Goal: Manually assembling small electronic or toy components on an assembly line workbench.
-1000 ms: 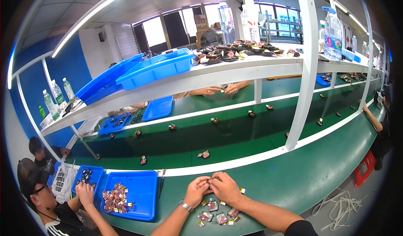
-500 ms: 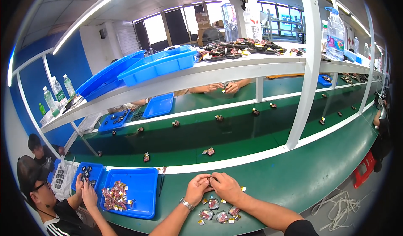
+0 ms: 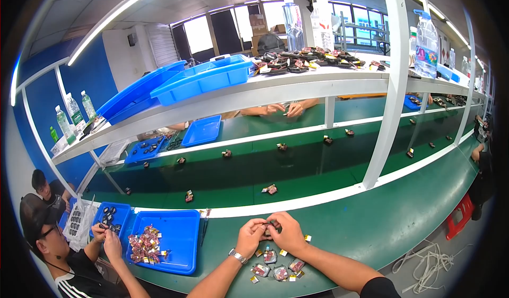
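Left hand (image 3: 250,236): grip clenched on the left end of a small dark part (image 3: 273,226), fingers curled round it; a watch on the wrist.
Right hand (image 3: 288,232): grip pinching the same small dark part from the right, thumb and fingers closed over it.
Small dark part: held between both hands just above the green worktop (image 3: 371,229); mostly covered by the fingers, its shape hard to make out.
Loose pieces (image 3: 278,265): a cluster lying on the worktop just below the hands, roughly six to eight, reddish and dark with small yellow bits; an exact count is not possible.
Blue trays: two at the lower left, a large one (image 3: 177,239) with a heap of reddish pieces, too tangled to count, and a smaller one (image 3: 114,216) with dark parts.
Neighbour (image 3: 58,255): a person at lower left, partly cut off by the picture's rim, both hands at the trays' edge.
Conveyor (image 3: 297,170): small parts spaced along it, tiny and blurred.
Upper shelf (image 3: 254,93): two blue bins and a pile of dark parts; the shelf hides most of a person opposite, only two hands showing.
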{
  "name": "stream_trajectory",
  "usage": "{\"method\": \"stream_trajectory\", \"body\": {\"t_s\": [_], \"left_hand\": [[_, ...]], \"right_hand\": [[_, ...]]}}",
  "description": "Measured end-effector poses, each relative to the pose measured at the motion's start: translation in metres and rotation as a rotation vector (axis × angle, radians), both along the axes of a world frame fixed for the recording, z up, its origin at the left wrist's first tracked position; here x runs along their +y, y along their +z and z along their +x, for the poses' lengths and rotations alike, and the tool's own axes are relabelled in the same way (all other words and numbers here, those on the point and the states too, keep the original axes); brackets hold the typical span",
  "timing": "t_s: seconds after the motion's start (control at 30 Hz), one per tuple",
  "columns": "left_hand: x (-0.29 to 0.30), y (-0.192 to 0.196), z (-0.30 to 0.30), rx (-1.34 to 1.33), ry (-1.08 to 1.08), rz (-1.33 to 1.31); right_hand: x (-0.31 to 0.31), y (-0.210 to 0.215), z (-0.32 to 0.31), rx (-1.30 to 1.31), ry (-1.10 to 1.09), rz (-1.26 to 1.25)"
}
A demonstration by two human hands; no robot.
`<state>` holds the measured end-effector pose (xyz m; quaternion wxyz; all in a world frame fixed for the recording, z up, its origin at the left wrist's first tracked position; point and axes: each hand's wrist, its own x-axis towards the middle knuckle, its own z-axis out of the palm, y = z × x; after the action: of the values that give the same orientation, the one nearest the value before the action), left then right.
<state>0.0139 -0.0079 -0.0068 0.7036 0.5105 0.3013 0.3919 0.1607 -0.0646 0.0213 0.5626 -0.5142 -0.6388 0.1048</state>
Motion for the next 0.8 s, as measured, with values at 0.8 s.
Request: {"method": "stream_trajectory", "body": {"t_s": [0.8], "left_hand": [[0.004,-0.002,-0.003,-0.001,-0.094,-0.042]], "right_hand": [[0.003,0.0,0.012,-0.605,-0.019,0.053]]}}
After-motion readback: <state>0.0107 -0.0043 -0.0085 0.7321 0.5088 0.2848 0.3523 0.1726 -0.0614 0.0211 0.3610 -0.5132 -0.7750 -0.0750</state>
